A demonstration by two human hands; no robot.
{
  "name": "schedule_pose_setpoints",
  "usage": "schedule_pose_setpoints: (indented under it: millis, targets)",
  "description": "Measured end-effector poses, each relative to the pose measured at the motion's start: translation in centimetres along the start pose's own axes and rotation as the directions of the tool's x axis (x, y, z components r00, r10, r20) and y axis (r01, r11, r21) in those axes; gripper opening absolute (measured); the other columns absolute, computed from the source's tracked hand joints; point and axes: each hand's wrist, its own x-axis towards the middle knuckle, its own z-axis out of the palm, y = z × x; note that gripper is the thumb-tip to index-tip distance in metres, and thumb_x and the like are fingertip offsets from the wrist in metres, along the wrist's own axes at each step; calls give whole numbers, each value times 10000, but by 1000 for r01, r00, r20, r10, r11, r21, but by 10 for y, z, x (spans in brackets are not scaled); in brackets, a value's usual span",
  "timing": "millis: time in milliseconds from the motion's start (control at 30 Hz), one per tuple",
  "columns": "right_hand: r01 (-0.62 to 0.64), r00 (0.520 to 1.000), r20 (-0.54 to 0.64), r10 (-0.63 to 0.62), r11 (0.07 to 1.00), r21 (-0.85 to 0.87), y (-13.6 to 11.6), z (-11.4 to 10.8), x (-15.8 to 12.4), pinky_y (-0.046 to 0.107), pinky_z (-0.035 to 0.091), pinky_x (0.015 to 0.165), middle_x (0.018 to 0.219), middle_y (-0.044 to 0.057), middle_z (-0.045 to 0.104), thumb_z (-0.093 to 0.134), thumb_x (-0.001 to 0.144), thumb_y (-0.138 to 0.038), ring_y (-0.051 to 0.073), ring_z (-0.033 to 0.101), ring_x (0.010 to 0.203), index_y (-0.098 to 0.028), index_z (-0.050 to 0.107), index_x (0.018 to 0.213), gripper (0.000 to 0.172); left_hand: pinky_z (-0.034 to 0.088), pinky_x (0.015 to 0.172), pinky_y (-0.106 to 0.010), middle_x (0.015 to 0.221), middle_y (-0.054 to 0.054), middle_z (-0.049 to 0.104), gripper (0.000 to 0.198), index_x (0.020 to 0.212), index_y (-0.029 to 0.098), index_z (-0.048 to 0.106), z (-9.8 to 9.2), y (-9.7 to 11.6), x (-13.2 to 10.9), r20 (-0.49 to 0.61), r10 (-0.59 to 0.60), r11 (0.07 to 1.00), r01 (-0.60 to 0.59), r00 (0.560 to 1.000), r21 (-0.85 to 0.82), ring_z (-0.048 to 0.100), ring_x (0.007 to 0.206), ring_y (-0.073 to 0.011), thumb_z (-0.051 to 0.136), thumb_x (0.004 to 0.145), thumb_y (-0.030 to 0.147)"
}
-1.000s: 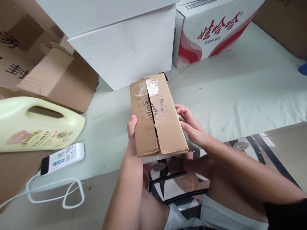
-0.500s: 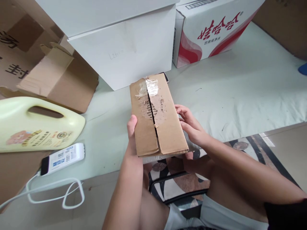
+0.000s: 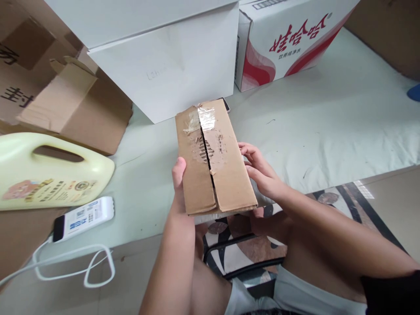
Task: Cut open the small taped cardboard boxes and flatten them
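Note:
Between my hands is a small brown cardboard box [image 3: 229,183], its two top flaps meeting at a narrow dark gap. Clear tape and torn, ridged cardboard show on the flaps. On the box's left side, my left hand [image 3: 179,173] grips it with the thumb at the edge; its other fingers are hidden. My right hand [image 3: 260,170] lies along the right side, fingers slightly bent and touching the box. The corner of a dark phone-like object [image 3: 226,105] shows behind the box's far end.
A large white box [image 3: 173,70] and a white-and-red carton [image 3: 288,48] stand at the back of the cloth-covered surface [image 3: 334,118]. At left are an open cardboard box [image 3: 92,109], a pale yellow jug [image 3: 59,175] and a white device [image 3: 85,218] with a cable [image 3: 75,251].
The hands and the box keep nearly the same pose. The surroundings shift slightly left in the view.

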Motion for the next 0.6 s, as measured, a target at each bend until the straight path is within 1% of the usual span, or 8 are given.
schedule_pose_setpoints:
  millis: [133,333,600]
  targets:
    - [4,1000,-5,-4,1000,0,0,1,1,591,410,1146,1554,75,399,536,991,-489,288,380,1498,-333,482,1190,258,559,1095,-508,1165,-89,786,532,1197,206,710,1,0,-1,-10,22,1000,-22,1000,14,567,1409,-387,525,890,599]
    - [6,1000,-7,-5,1000,2,-1,0,1,574,429,1133,1540,78,406,535,990,-468,284,387,1491,-327,480,1179,241,557,1095,-521,1178,-99,780,552,1187,199,710,0,-1,0,-12,-2,1000,2,1000,10,560,1413,-398,518,882,618]
    - [1,1000,1,-1,1000,4,0,0,0,599,398,1153,1553,74,386,528,995,-440,288,364,1506,-335,474,1195,232,559,1084,-519,1146,-105,786,553,1203,196,699,2,1,0,8,10,1000,-10,1000,4,589,1383,-394,508,891,610]
